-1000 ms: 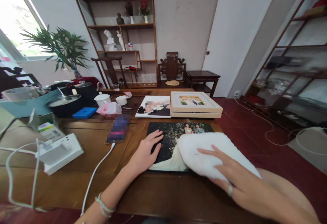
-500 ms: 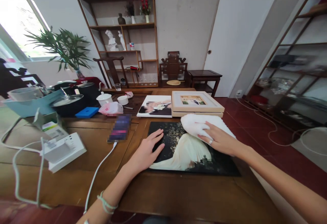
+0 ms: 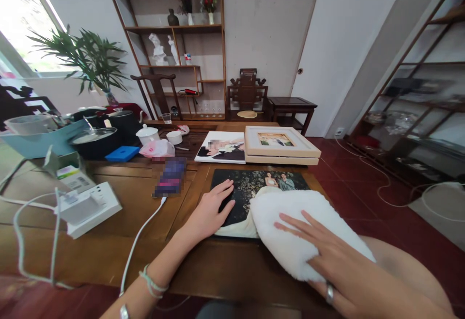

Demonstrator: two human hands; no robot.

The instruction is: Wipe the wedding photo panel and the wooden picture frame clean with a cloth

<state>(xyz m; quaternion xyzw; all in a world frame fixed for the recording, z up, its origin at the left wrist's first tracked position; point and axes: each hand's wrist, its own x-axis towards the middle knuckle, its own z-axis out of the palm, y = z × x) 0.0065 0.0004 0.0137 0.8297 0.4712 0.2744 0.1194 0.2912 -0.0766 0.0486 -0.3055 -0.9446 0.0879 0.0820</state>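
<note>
White cloth on photo print

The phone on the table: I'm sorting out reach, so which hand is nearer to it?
Left. The left hand lies flat on the photo print, just right of the phone; the right hand rests on the white cloth, farther right.

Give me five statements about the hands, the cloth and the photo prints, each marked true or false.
1. The left hand rests flat on the dark photo print. True.
2. The right hand presses a blue sponge on the print. False: it presses a white cloth.
3. The framed photo lies on top of the dark print. False: it lies beyond it, apart.
4. The right hand wears a ring. True.
5. The left wrist is bare. False: it wears a bracelet.
</note>
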